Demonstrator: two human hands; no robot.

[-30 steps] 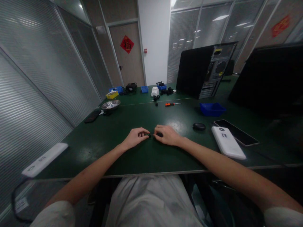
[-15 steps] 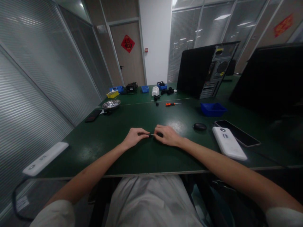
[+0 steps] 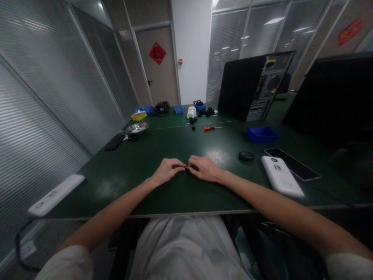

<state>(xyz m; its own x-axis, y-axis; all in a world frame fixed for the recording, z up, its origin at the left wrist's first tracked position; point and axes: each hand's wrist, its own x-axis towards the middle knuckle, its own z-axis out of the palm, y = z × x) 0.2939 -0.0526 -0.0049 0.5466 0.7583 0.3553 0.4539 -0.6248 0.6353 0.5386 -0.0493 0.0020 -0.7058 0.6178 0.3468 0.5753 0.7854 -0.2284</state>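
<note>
Low over the green table (image 3: 186,196), my left hand (image 3: 168,170) and my right hand (image 3: 204,168) meet almost fingertip to fingertip. Each has its thumb and fingers closed in a pinch. Between the tips shows a sliver of a small dark piece (image 3: 185,167); the fingers cover most of it, and its kind is too small to make out. Beyond the hands lie an orange-and-black screwdriver (image 3: 210,128) and a small black round part (image 3: 193,128).
A black mouse (image 3: 246,156), a white power bank (image 3: 282,177), a phone (image 3: 303,170) and a blue tray (image 3: 262,135) are on the right. A metal bowl (image 3: 137,128) and another phone (image 3: 114,142) lie left. A computer case (image 3: 243,87) stands at the back right.
My right fingertips have moved slightly left and my left ones slightly right, narrowing the gap. Less of the small piece shows between them.
</note>
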